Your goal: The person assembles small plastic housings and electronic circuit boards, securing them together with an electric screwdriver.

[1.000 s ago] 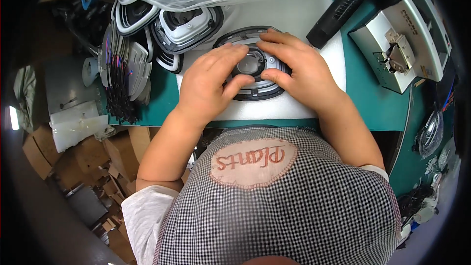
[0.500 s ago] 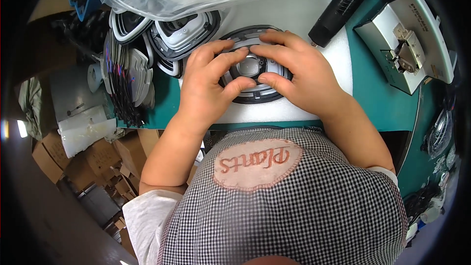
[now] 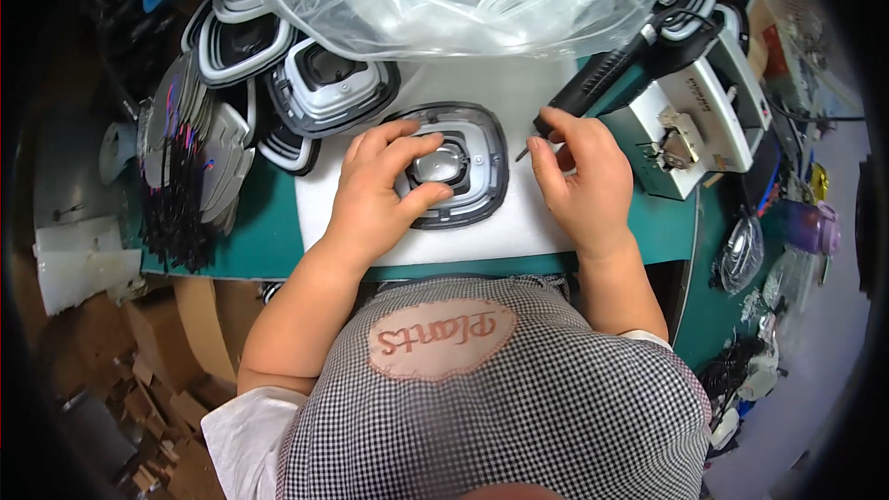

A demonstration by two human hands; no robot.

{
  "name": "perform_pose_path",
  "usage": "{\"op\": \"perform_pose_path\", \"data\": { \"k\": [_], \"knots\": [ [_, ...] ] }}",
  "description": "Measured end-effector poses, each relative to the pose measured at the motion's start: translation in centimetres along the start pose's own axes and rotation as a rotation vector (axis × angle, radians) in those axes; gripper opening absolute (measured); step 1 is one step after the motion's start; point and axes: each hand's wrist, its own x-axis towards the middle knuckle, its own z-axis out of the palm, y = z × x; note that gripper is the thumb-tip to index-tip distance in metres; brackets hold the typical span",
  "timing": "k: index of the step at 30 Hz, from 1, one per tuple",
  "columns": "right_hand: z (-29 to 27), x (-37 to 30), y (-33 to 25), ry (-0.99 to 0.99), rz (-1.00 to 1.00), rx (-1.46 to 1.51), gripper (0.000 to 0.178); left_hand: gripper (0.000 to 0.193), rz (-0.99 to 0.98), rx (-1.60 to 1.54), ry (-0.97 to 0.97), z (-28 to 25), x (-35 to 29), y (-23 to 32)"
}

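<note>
Housing: a rounded black-and-grey housing (image 3: pixel 482 165) lies flat on a white foam sheet (image 3: pixel 523 233), set back from the middle of the counter's (image 3: pixel 264 245) near edge.
Lens: a clear round lens (image 3: pixel 435 165) sits within the housing's dark inner ring, toward its left side.
Left grip: the left grip (image 3: pixel 443 167) is curved in a wide C, thumb and forefinger parted on either side of the lens; whether they press on it, I cannot tell.
Right grip: the right grip (image 3: pixel 540 134) is half curled, thumb and forefinger a little apart, at the nose of a black powered driver (image 3: pixel 597 79), clear of the housing; the fingers hide whether it has hold of anything.
Counter's right edge: a silver-white box machine (image 3: pixel 639 120) stands near it, beside the driver.
Counter's left edge: grey plates (image 3: pixel 225 162) with dark wires hang close by, and similar housings (image 3: pixel 341 83) are piled just behind.
Counter's far side: a clear plastic bag (image 3: pixel 444 0), apparently full of transparent parts, spreads across it.
</note>
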Motion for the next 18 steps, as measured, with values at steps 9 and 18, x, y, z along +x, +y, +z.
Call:
{"op": "perform_pose_path", "data": {
  "k": [9,18],
  "knots": [
    [0.9,4.0,1.3,-0.210,0.222,-0.331,0.066,0.051,0.068,-0.027,0.095,0.2,-0.2,-1.2],
    [1.6,1.4,2.4,0.230,0.109,0.066,0.032,0.047,0.115,-0.038,0.096,0.3,-0.7,-0.9]
  ]
}}
